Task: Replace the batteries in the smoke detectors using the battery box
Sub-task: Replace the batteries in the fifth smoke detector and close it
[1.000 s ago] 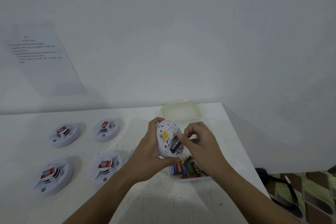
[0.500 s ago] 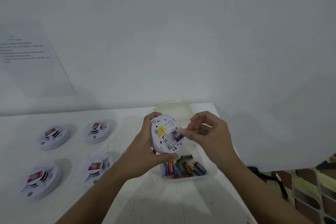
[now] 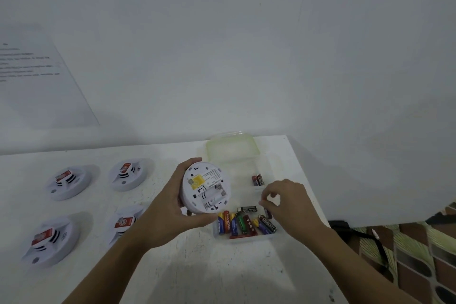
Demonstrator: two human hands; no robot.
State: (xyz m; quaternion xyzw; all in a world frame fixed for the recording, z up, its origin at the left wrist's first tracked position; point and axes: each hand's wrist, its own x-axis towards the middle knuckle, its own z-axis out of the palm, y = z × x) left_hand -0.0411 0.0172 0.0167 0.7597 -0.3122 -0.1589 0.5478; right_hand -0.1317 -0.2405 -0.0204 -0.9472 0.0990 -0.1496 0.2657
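Left hand [image 3: 170, 207]: fingers and thumb wrapped round the rim of a white smoke detector [image 3: 206, 189], held off the table [image 3: 197, 266] with its back toward the camera. Yellow label at the upper part of the back; the open battery bay [image 3: 212, 197] shows white plastic.

Right hand [image 3: 286, 202]: just right of the held detector, over the clear battery box [image 3: 246, 238], fingers curled, thumb and forefinger tips close together. A purple battery [image 3: 267, 213] lies directly beneath them; cannot tell whether it is pinched or loose.

Loose batteries [image 3: 237, 223] lie in the box below the detector. Two more batteries [image 3: 257, 179] sit beyond the right hand. Box lid [image 3: 232, 147] lies farther back.

Left of the gripping hand: four other detectors [image 3: 69, 181] on the table.
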